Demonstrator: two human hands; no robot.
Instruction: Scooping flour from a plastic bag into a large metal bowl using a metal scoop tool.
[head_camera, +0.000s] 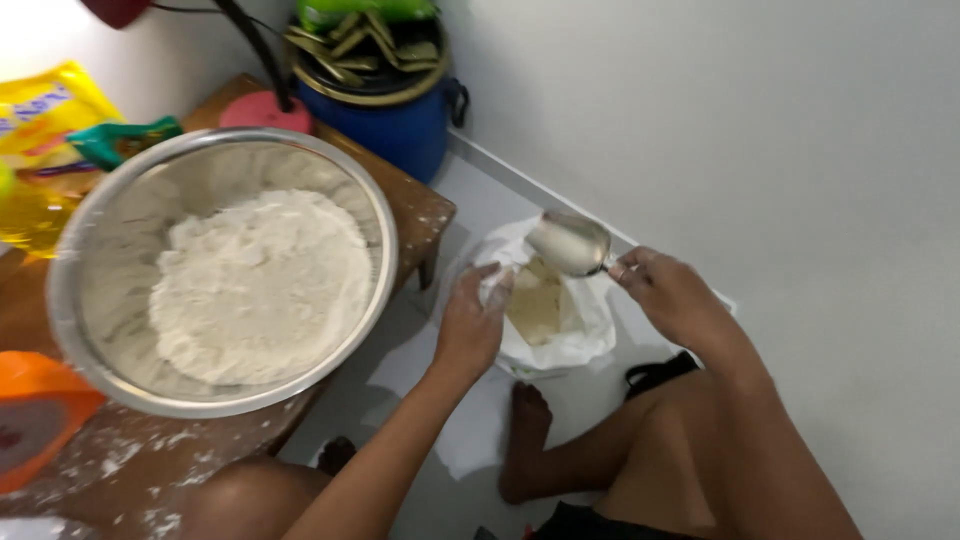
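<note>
White floor holds one flour bag (560, 345), left hand (470, 325) gripping its rim, right hand (672, 295) clutching one metal scoop (570, 243)

so there's a white plastic sack (560, 335) sitting on the pale floor, right of centre in the frame, just past the corner of the low wooden table. its mouth is open and rolled back a bit, and inside you can see a pale cream powder, flour by the look of it, sitting fairly low in the bag. the near left edge of the rim is pinched up. right above the opening, centre-right of the frame, there's a small shiny metal scoop (570, 243), tilted so its rounded bowl faces up and left, handle running off to the right. looks empty, just dusted inside.
</note>
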